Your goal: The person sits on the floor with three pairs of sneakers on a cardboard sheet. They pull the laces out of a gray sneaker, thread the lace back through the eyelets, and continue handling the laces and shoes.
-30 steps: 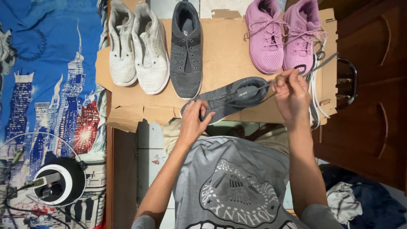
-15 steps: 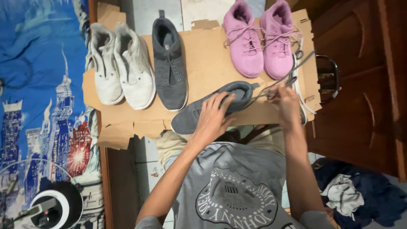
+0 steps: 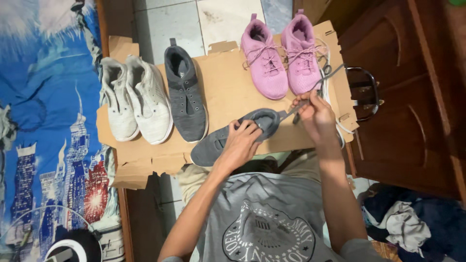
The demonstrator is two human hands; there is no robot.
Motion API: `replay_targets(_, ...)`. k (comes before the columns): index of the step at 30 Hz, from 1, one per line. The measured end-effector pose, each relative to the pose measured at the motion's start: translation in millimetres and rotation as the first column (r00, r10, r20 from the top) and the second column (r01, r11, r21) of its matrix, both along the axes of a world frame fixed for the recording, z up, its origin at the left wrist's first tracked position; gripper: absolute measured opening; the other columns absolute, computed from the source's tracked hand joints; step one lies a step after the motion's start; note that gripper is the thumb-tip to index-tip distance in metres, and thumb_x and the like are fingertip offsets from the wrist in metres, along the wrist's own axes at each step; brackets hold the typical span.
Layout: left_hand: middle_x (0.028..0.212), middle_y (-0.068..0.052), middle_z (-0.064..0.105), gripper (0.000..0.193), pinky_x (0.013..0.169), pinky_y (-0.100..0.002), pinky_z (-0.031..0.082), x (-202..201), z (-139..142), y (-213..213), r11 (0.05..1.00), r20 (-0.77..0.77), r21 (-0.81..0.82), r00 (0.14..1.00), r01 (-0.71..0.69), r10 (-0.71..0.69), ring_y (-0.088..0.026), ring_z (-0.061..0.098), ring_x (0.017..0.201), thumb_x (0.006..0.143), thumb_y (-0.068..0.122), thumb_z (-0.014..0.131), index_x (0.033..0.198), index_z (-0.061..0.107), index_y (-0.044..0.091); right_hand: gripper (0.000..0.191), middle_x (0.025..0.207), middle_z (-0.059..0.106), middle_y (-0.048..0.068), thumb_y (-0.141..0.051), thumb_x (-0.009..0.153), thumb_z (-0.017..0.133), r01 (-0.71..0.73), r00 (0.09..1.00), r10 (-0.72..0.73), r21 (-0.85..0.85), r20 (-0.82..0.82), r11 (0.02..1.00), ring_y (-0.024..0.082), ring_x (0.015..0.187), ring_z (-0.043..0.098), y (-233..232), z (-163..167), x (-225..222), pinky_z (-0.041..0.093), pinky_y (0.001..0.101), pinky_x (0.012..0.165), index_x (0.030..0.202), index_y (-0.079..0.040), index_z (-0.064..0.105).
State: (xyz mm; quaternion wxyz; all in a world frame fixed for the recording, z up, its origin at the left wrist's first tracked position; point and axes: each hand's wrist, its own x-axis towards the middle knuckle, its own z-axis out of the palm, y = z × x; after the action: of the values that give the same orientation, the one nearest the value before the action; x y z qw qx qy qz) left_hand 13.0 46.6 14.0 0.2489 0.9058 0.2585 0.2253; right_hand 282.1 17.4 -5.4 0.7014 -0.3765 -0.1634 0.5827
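A dark grey shoe [image 3: 213, 143] lies on its side on a sheet of brown cardboard [image 3: 228, 92]. My left hand [image 3: 242, 140] presses on the middle of that shoe, fingers gripping its upper. My right hand [image 3: 315, 114] pinches a grey shoelace [image 3: 327, 80] that runs from the shoe's opening up and to the right. The matching grey shoe [image 3: 185, 94] stands upright on the cardboard with no lace in its eyelets.
A pair of light grey sneakers [image 3: 133, 99] sits at the cardboard's left, a pair of pink laced sneakers [image 3: 281, 56] at its upper right. A blue printed bedsheet [image 3: 43, 111] lies left, a dark wooden cabinet [image 3: 412, 97] right, crumpled clothes [image 3: 412, 223] lower right.
My left hand slid from the shoe's toe end up onto its middle. My right hand kept hold of the lace. The camera view shifted, so everything sits lower and further left.
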Motion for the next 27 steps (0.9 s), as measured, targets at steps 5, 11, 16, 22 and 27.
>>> replay_targets(5, 0.106, -0.008, 0.064, 0.035, 0.096, -0.049, 0.034, -16, 11, 2, 0.984, -0.020, -0.114, 0.990, 0.135, -0.138, -0.026, 0.054, 0.116, 0.079, 0.013, 0.079, 0.111, 0.066, 0.006, 0.035, 0.098, 0.059, 0.012, -0.032, 0.112, 0.044, 0.063, 0.996, -0.069, 0.104, 0.052, 0.993, 0.026, 0.093, 0.058, -18, 21, 8, 0.050, 0.0461, 0.094, 0.103, -0.003, 0.061)
replay_targets(11, 0.109, -0.012, 0.062, 0.035, 0.096, -0.050, 0.035, -17, 33, -2, 0.989, -0.150, -0.064, 0.979, 0.132, -0.140, -0.029, 0.054, 0.115, 0.079, 0.017, 0.079, 0.108, 0.065, 0.005, 0.034, 0.096, 0.056, 0.010, -0.034, 0.114, 0.047, 0.259, 0.966, -0.258, 0.153, -0.026, 0.954, 0.024, 0.092, 0.054, -35, 24, 74, 0.048, 0.0423, 0.093, 0.100, -0.005, 0.058)
replay_targets(16, 0.121, -0.021, 0.059, 0.050, 0.099, -0.049, 0.038, 22, 51, -13, 0.998, 0.043, 0.005, 0.998, 0.056, -0.056, -0.038, 0.051, 0.118, 0.086, 0.020, 0.076, 0.126, 0.058, -0.003, 0.032, 0.098, 0.054, 0.010, -0.031, 0.116, 0.047, 0.347, 0.936, -0.322, 0.212, -0.144, 0.913, 0.024, 0.093, 0.051, -50, 15, 105, 0.046, 0.0419, 0.095, 0.101, -0.004, 0.057)
replay_targets(22, 0.101, -0.022, 0.067, 0.041, 0.083, -0.046, 0.047, 111, 35, -11, 0.957, 0.015, -0.279, 0.997, 0.083, -0.082, -0.040, 0.063, 0.097, 0.100, 0.027, 0.062, 0.133, 0.057, 0.004, 0.032, 0.097, 0.056, 0.012, -0.033, 0.113, 0.047, 0.421, 0.907, -0.409, 0.158, -0.103, 0.893, 0.025, 0.093, 0.053, -67, 9, 101, 0.046, 0.0418, 0.093, 0.101, -0.005, 0.056)
replay_targets(27, 0.076, -0.017, 0.063, 0.029, 0.066, -0.039, 0.050, 166, -2, 0, 0.779, 0.054, -0.558, 0.949, 0.286, -0.310, -0.031, 0.061, 0.067, 0.104, 0.029, 0.059, 0.105, 0.072, 0.004, 0.032, 0.098, 0.057, 0.012, -0.031, 0.113, 0.046, 0.470, 0.883, -0.461, 0.149, -0.089, 0.870, 0.025, 0.095, 0.054, -92, 4, 118, 0.046, 0.0420, 0.093, 0.102, -0.004, 0.057)
